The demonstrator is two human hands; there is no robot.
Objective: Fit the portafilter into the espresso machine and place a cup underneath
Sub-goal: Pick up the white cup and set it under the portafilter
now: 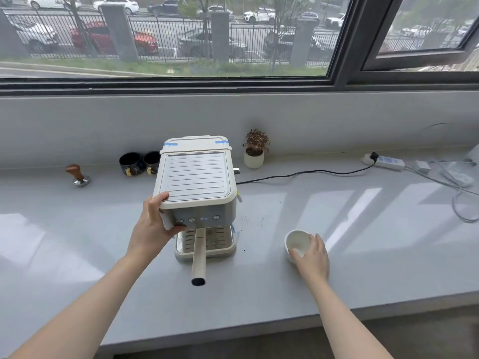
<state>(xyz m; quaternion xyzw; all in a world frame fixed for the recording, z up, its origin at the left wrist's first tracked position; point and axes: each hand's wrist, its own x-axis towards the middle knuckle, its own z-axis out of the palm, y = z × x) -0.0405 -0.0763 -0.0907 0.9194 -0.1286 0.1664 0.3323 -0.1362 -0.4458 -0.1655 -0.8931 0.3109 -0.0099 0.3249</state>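
A cream espresso machine (pixel 197 177) stands on the grey counter (pixel 363 255). The portafilter sits in its group head, and its cream handle (pixel 199 255) points straight toward me over the drip tray (pixel 225 242). My left hand (pixel 155 218) grips the machine's front left top corner. A white cup (pixel 298 242) rests on the counter to the right of the machine. My right hand (pixel 312 257) wraps around the cup's near right side, fingers on its rim.
Two dark cups (pixel 140 163) and a wood-handled tamper (pixel 77 174) stand left of the machine at the back. A small potted plant (pixel 255 151) stands behind right. A black cord (pixel 311 173) runs to a power strip (pixel 386 161). Coffee grounds speckle the counter by the machine.
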